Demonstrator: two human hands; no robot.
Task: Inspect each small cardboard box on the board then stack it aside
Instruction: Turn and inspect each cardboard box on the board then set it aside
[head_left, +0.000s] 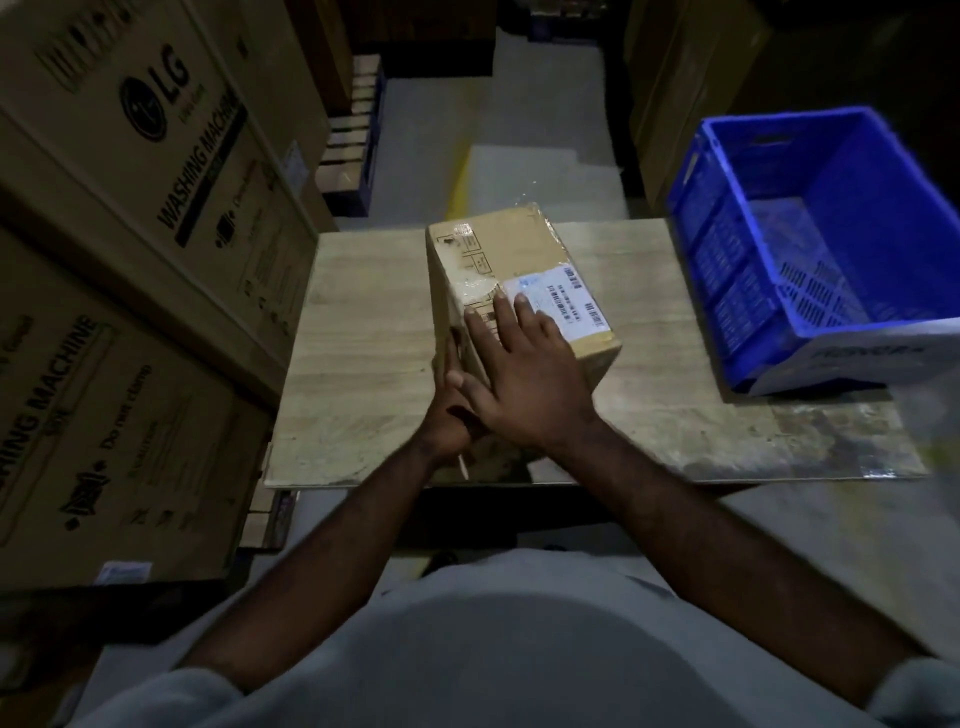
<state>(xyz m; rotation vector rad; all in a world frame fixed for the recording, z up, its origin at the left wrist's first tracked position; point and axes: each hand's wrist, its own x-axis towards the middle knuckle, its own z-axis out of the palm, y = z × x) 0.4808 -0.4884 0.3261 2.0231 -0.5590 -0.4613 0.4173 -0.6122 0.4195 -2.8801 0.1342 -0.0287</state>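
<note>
- Washing machine cartons (156, 208): stacked along the left, just beside the worktop's left edge. They close off that side.
- Worktop (363, 338): pale wooden board, straight ahead of the person. Bare wood shows on both sides of the box.
- Blue plastic crate (727, 249): stands on the worktop's right end, apart from the box. A strip of bare board lies between them.
- Small cardboard box (519, 244): at mid-worktop. Its long axis runs away from the person, far end swung slightly left. Near end is at the hands.
- Right hand (530, 384): grip released; fingers straight and spread, laid flat on the box's top face at the near end. It is the hand nearer the crate side.
- Left hand (447, 415): against the box's near-left side, partly hidden under the right hand. Cannot tell whether its grip is closed round the edge.
- Shipping label (566, 301): white with barcodes, on the top face, just beyond the right fingertips.
- Judgement: the box lies ahead of both hands, so any move aside goes rightward, led by the right hand.
</note>
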